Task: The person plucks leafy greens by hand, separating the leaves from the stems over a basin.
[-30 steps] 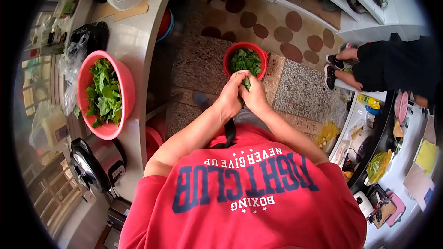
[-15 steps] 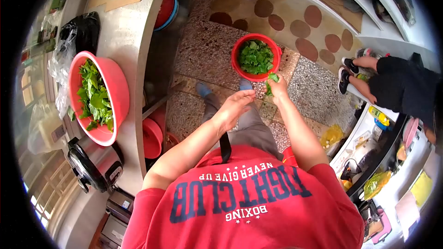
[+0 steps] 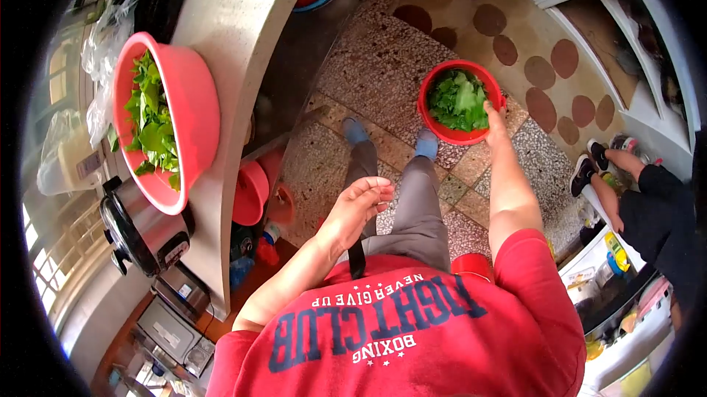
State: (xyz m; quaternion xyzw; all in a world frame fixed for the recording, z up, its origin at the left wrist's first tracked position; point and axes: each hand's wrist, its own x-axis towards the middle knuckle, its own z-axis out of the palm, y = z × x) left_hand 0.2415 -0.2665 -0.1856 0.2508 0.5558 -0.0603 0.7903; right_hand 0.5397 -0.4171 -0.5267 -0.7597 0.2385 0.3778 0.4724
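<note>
Left hand (image 3: 361,209) hangs mid-frame, loosely half-curled around nothing, while right hand (image 3: 496,126) meets the lower-right rim of a round red plastic bowl (image 3: 456,135) of green leaves (image 3: 453,99), upper right of centre, pinch untellable, bowl low presumably for easy reach.

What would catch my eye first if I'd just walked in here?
Probably the red shirt with bold lettering across the picture's bottom. Next, the red bowl of leafy greens beyond the feet, the right hand at its rim. On the counter at left, a pink basin holds more greens.
</note>
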